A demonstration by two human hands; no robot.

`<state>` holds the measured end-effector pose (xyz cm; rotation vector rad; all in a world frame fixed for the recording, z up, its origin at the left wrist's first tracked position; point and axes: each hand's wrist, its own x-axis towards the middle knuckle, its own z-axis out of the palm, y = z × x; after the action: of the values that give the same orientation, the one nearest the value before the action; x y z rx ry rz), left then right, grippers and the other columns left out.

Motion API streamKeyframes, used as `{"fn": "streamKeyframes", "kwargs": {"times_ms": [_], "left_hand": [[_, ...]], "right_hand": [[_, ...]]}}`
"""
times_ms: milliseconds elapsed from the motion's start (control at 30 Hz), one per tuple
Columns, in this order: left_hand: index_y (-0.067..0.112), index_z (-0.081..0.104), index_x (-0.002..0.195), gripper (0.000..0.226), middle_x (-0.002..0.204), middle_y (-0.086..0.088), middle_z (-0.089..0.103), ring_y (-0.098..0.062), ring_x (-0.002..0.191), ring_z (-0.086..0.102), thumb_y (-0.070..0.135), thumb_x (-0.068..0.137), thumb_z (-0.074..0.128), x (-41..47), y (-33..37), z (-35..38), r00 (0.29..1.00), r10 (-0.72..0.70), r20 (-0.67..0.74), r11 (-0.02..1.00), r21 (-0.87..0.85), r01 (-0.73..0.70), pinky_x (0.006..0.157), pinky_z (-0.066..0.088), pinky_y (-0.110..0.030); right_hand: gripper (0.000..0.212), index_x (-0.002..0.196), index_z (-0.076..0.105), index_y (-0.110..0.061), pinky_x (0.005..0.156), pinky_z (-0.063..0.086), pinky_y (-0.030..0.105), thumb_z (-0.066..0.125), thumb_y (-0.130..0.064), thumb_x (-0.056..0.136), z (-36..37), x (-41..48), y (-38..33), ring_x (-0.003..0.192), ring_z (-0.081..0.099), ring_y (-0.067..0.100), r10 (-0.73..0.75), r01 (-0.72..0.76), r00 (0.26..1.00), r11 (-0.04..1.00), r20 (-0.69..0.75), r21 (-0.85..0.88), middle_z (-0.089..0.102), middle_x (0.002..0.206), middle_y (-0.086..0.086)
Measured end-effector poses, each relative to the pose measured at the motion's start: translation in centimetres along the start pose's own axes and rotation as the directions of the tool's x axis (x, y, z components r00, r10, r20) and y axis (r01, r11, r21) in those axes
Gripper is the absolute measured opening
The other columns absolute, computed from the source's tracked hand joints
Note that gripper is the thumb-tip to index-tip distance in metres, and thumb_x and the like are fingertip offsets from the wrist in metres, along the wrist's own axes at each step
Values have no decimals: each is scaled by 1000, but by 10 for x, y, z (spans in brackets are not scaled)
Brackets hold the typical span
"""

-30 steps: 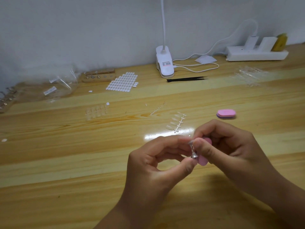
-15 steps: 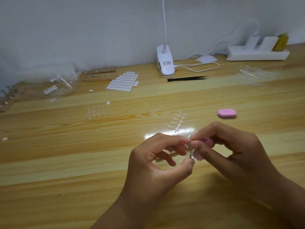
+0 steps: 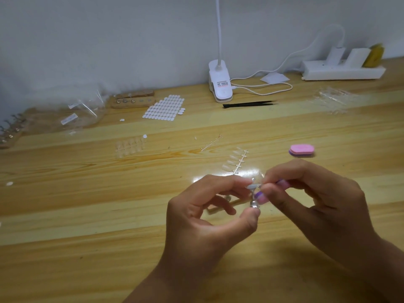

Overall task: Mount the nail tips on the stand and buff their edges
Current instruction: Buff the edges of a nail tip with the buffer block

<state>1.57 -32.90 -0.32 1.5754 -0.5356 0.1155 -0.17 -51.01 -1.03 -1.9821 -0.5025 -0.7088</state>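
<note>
My left hand (image 3: 209, 217) pinches a small silver nail stand (image 3: 254, 203) between thumb and forefinger, above the wooden table's front middle. A pale nail tip (image 3: 253, 186) sits on top of the stand. My right hand (image 3: 314, 204) grips a pink and purple buffer block (image 3: 262, 196) and presses it against the tip's edge. A strip of clear nail tips (image 3: 236, 160) lies on the table just behind my hands. A second pink buffer (image 3: 301, 150) lies to the right of it.
A wooden holder with stands (image 3: 132, 101), a sheet of white adhesive tabs (image 3: 164, 107) and plastic bags (image 3: 85, 112) sit at the back left. A white clip lamp (image 3: 219, 84), black tweezers (image 3: 249, 104) and a power strip (image 3: 341, 69) are at the back.
My right hand has shifted the buffer slightly up and right along the nail tip. My left hand keeps hold of the stand, with its lower fingers spread a little more.
</note>
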Motion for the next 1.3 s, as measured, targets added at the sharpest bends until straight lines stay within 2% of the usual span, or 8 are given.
{"fn": "streamKeyframes", "kwargs": {"times_ms": [67,133,267,567,767,867,1067,1300], "left_hand": [[19,75,92,27,87,3,72,-18,77,67,13,67,78,1,-1,-1,999,40,-24,994,102,-37,63,50,-24],[21,75,90,28,83,6,70,-15,74,65,12,64,80,1,-2,0,998,48,-39,980,194,-40,61,50,-23],[21,75,84,27,75,9,69,-8,67,63,10,60,81,0,-2,4,1000,20,-16,970,244,-16,60,46,-17],[23,75,83,28,73,9,68,-6,63,62,7,60,82,-3,0,7,999,-51,5,986,160,50,60,46,-14],[25,74,80,23,75,6,70,-10,67,65,12,63,81,0,0,0,996,-94,-11,983,157,94,59,50,-20],[21,75,80,21,75,5,70,-10,68,66,11,63,81,0,-1,1,993,-118,-16,981,156,119,59,51,-22],[20,76,80,21,75,4,70,-9,67,64,12,62,81,1,-2,0,991,-132,10,980,154,129,58,51,-24],[23,76,81,23,75,5,70,-9,66,64,13,61,80,1,-4,-1,993,-117,5,972,204,113,56,52,-25]], "right_hand": [[7,90,64,-18,74,53,12,70,-21,88,-6,4,1,72,71,3,76,-73,993,997,-94,39,70,80,-7],[14,88,64,-11,68,57,22,71,-24,87,-9,9,0,62,70,12,230,-181,958,948,-171,262,73,77,-3],[22,84,65,-14,59,58,26,74,-34,80,2,8,-7,58,70,20,337,-259,941,780,-34,570,72,79,-1],[20,82,66,-16,55,50,19,80,-29,79,4,2,-3,54,59,15,287,-261,958,887,-12,382,64,71,-1],[26,102,75,-19,76,57,19,74,-17,76,-5,7,1,83,75,16,385,-444,896,776,221,449,77,93,3],[26,102,77,-20,76,57,20,74,-19,76,-14,10,5,81,74,17,393,-477,879,715,270,512,77,94,7],[23,98,77,-2,73,56,25,68,4,77,-16,12,9,82,69,20,341,-488,865,744,369,456,69,100,11],[25,100,79,-8,78,56,24,72,-5,76,-8,9,5,84,70,24,347,-474,870,787,351,395,69,99,8]]}}
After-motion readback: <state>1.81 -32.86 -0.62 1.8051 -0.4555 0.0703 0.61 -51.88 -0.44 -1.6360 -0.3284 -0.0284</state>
